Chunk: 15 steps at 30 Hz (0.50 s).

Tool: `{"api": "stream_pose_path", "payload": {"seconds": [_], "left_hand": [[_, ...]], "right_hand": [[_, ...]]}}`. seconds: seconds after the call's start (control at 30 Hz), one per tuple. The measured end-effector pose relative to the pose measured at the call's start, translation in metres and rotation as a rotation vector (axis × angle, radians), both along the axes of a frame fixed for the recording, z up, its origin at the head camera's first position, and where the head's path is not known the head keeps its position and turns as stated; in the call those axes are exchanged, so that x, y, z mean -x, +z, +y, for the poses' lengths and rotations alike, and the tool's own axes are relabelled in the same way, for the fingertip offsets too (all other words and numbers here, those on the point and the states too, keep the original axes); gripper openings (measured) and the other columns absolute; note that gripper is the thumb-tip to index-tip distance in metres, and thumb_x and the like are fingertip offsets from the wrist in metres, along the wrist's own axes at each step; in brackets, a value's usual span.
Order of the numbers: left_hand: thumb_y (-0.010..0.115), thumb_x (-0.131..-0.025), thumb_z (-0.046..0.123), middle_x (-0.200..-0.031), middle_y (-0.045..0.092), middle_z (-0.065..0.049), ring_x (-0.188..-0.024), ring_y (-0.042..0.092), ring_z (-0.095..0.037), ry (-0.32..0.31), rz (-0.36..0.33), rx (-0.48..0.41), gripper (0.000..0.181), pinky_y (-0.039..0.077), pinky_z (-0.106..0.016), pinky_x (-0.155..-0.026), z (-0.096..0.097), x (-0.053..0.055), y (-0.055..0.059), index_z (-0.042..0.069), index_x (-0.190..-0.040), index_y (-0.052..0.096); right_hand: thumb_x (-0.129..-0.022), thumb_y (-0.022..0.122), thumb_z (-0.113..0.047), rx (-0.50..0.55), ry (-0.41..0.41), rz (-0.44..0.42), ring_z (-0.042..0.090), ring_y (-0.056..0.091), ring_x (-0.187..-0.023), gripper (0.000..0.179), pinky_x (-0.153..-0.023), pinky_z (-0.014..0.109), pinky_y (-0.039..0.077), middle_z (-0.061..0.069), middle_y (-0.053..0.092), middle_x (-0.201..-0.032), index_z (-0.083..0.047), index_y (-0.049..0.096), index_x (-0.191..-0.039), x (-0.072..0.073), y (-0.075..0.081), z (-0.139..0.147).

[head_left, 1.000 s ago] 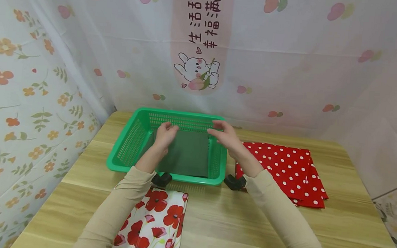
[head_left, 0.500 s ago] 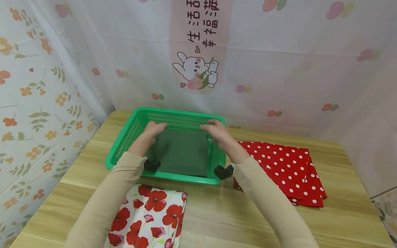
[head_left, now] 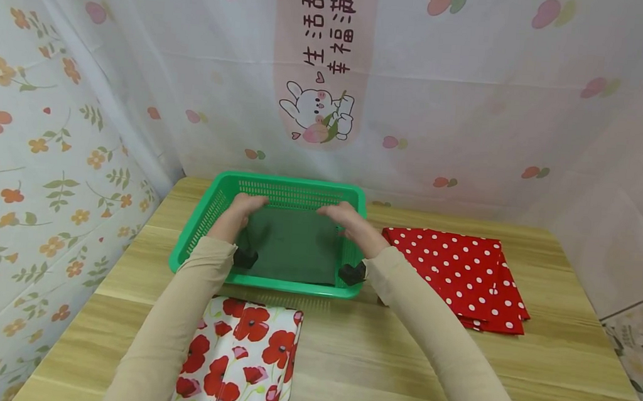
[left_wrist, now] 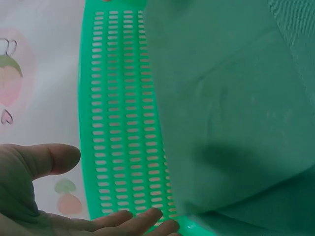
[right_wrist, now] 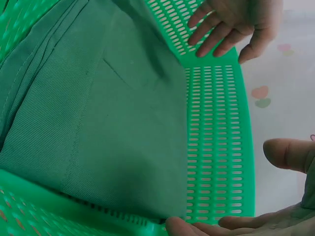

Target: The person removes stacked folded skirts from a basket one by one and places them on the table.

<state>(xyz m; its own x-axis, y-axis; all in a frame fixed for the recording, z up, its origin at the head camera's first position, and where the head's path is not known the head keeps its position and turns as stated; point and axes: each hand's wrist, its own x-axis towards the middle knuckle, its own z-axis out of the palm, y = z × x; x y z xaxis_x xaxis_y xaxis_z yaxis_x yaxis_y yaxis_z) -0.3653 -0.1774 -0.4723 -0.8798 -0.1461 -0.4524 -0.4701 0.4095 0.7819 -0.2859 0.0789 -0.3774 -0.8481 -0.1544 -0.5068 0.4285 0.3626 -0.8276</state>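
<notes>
A folded dark green cloth (head_left: 295, 245) lies flat in a green plastic basket (head_left: 294, 181) with slotted walls. My left hand (head_left: 241, 209) hovers over the basket's left part, thumb and fingers spread apart in the left wrist view. Over the right part is my right hand (head_left: 348, 218), its fingertips close to a corner of the cloth in the right wrist view. Both palms face each other across the cloth, and neither hand grips anything. Each wrist carries a small black camera mount.
Folded white fabric with red poppies (head_left: 241, 358) lies in front of the basket on the wooden table (head_left: 376, 368). A red polka-dot cloth (head_left: 463, 274) lies to the right. A printed curtain (head_left: 447, 110) hangs directly behind the basket.
My left hand has moved left, away from the basket's middle, and my right hand a little left and lower. The cloth and the basket stay in place.
</notes>
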Motion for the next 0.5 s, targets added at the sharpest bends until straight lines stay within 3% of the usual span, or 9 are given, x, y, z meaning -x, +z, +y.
{"api": "stream_pose_path", "payload": {"seconds": [0.03, 0.13, 0.3, 0.37, 0.43, 0.5], "left_hand": [[0.058, -0.087, 0.04, -0.149, 0.017, -0.022, -0.135, 0.023, -0.037, 0.006, -0.007, -0.007, 0.086, 0.03, -0.052, -0.105, -0.007, 0.011, -0.014, -0.004, -0.146, 0.013], [0.057, -0.089, 0.038, -0.15, 0.014, -0.02, -0.136, 0.021, -0.037, 0.025, -0.047, -0.024, 0.085, 0.026, -0.052, -0.107, -0.023, 0.033, -0.041, -0.001, -0.147, 0.009], [0.056, -0.09, 0.037, -0.147, 0.019, -0.022, -0.133, 0.026, -0.039, 0.055, -0.069, 0.021, 0.084, 0.028, -0.054, -0.105, -0.026, 0.035, -0.046, -0.003, -0.147, 0.008], [0.054, -0.091, 0.037, -0.147, 0.019, -0.023, -0.133, 0.026, -0.039, 0.053, -0.085, 0.032, 0.083, 0.029, -0.054, -0.105, -0.028, 0.04, -0.054, -0.003, -0.147, 0.008], [0.053, -0.091, 0.034, -0.146, 0.021, -0.022, -0.133, 0.027, -0.039, 0.062, -0.092, 0.037, 0.077, 0.029, -0.054, -0.105, -0.034, 0.052, -0.071, -0.002, -0.146, 0.013], [0.057, -0.088, 0.038, -0.147, 0.022, -0.021, -0.133, 0.027, -0.039, 0.041, -0.115, 0.041, 0.081, 0.03, -0.055, -0.104, -0.046, 0.07, -0.097, -0.002, -0.146, 0.016]], "right_hand": [[-0.092, 0.056, -0.024, -0.011, 0.011, -0.005, 0.034, 0.018, -0.139, 0.079, -0.107, 0.052, 0.027, 0.017, 0.009, -0.154, 0.002, 0.006, -0.148, 0.0, -0.001, -0.001], [-0.092, 0.056, -0.025, -0.024, 0.033, -0.022, 0.034, 0.017, -0.139, 0.081, -0.107, 0.052, 0.028, 0.015, 0.005, -0.155, 0.0, 0.004, -0.148, 0.0, -0.002, -0.003], [-0.092, 0.056, -0.025, -0.023, 0.041, -0.045, 0.034, 0.016, -0.139, 0.08, -0.107, 0.052, 0.028, 0.016, 0.006, -0.154, 0.0, 0.004, -0.148, 0.001, -0.004, -0.007], [-0.092, 0.056, -0.024, -0.024, 0.038, -0.053, 0.034, 0.015, -0.139, 0.08, -0.107, 0.052, 0.028, 0.017, 0.008, -0.154, 0.0, 0.004, -0.148, 0.002, -0.005, -0.007], [-0.092, 0.056, -0.024, -0.029, 0.033, -0.056, 0.034, 0.016, -0.139, 0.08, -0.107, 0.052, 0.028, 0.018, 0.009, -0.153, 0.001, 0.005, -0.148, 0.003, -0.007, -0.008], [-0.092, 0.056, -0.024, -0.042, 0.032, -0.06, 0.034, 0.015, -0.14, 0.08, -0.107, 0.053, 0.027, 0.018, 0.01, -0.154, 0.0, 0.005, -0.148, 0.004, -0.008, -0.009]]}}
